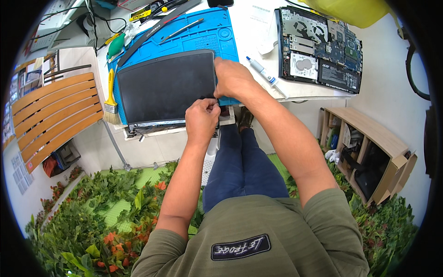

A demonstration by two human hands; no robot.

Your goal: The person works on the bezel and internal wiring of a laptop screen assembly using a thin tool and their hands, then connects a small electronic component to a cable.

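A dark laptop screen (166, 87) lies face up on a blue work mat (221, 44), its lower edge toward me. Loose cable ends hang from its lower left corner. My left hand (201, 119) is closed in a pinch at the screen's lower right corner, thumb and finger together. Just above it, my right hand (233, 79) is curled over the right edge, its fingertips close to the left hand's. Whatever small part may lie between the fingertips is hidden.
An opened laptop base (318, 53) with bare boards and battery sits at the right. Near it lies a white tube with a blue cap (263, 71). A yellow-handled brush (110, 97), a green air blower (116, 46) and tweezers (182, 30) lie around the screen.
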